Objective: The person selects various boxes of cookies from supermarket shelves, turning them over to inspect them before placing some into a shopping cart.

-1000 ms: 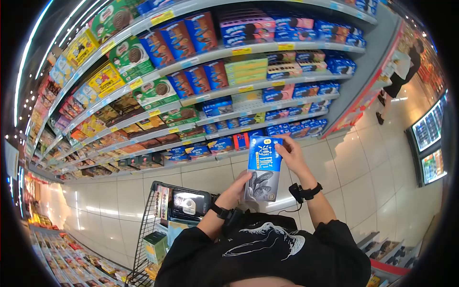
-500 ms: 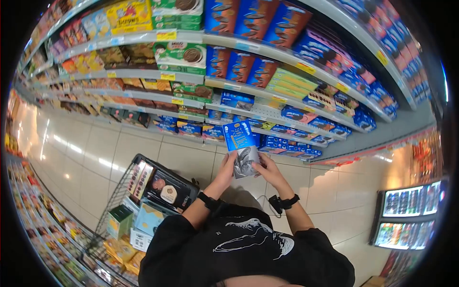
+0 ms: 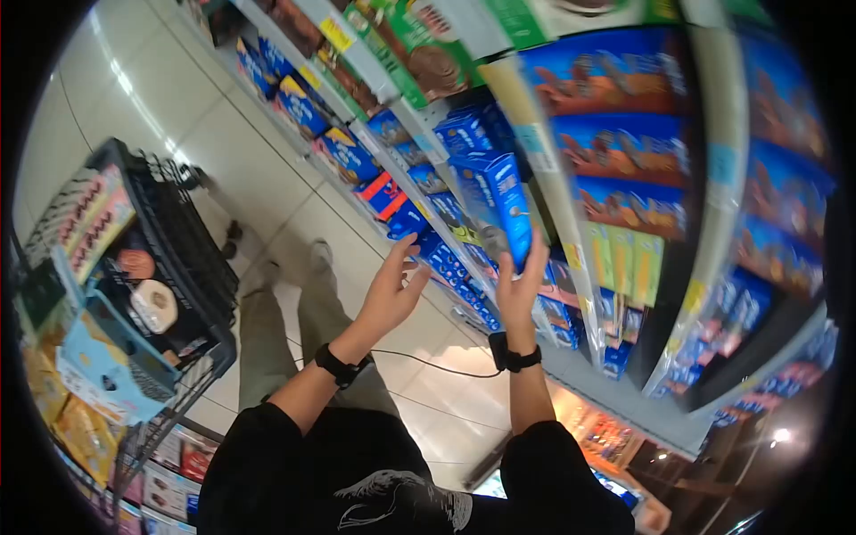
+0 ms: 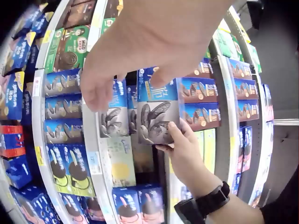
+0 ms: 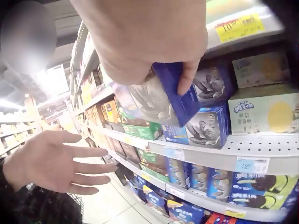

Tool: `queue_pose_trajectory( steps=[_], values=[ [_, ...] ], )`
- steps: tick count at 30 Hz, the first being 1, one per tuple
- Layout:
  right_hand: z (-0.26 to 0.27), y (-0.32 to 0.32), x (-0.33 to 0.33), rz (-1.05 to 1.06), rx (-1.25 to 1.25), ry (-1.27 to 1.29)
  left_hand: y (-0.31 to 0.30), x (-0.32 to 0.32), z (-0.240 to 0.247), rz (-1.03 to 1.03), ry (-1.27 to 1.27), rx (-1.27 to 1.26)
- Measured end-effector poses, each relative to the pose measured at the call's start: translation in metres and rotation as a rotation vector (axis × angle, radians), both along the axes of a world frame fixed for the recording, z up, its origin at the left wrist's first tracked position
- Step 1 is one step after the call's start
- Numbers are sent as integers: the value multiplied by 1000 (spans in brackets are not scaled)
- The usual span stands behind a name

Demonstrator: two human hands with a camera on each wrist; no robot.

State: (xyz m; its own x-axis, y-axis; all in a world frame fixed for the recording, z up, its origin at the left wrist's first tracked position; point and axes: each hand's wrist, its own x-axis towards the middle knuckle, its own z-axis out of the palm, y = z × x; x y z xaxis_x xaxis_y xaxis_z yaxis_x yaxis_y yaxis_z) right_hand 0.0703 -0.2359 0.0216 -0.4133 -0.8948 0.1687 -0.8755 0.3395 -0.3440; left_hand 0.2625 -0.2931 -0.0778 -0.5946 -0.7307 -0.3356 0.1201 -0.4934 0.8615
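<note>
My right hand (image 3: 520,285) grips a blue and grey biscuit box (image 3: 492,201) by its lower end, thumb on one face and fingers behind. In the left wrist view, the grey front of the biscuit box (image 4: 159,119) shows dark, thin biscuits. Apart from it, my left hand (image 3: 390,290) is held in the air with its fingers spread, as the right wrist view also shows. Matching biscuit boxes (image 5: 210,128) stand on the shelf right behind the held one, beside pale green boxes (image 5: 264,114).
Shelves of biscuit boxes rise in front, with green boxes (image 3: 428,53) and brown and blue boxes (image 3: 620,71). At the left stands a black shopping cart (image 3: 192,312) holding a light blue box (image 3: 116,357) and yellow packs (image 3: 89,437). A cable (image 3: 437,367) runs between the wrist bands.
Both hands held the biscuit box before; now the left hand has let go. The right hand has carried the box to the shelf. The head view has turned and come nearer the shelves.
</note>
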Motion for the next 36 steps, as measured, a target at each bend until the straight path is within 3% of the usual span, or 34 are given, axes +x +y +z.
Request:
queue_pose_trajectory(
  steps=[4,7,11,13,18,23,25,28,32,36],
  values=[
    [-42,-15,-51,112,-50,387,1,-20,-44,-29,-12,87],
    [-62,-20,-76,102,-145,487,17,-37,-67,68,-6,41],
    [-76,-27,-95,154,-157,573,30,-58,-72,42,21,103],
    [-83,-36,-101,83,-192,486,31,-66,-68,-23,69,194],
    [-84,-60,-127,-2,-229,616,29,-78,-71,-80,-15,158],
    [-76,-72,-144,128,-227,663,25,-85,-83,-30,-37,114],
    [-73,-72,-146,-71,-175,444,20,-87,-83,-30,-42,108],
    [-62,-92,-141,-23,-133,364,15,-88,-79,-29,-48,101],
    [-62,-89,-172,21,-149,399,17,-89,-80,-5,-37,98],
    [-54,-89,-156,-80,-29,418,11,-82,-70,20,-53,112]
  ],
)
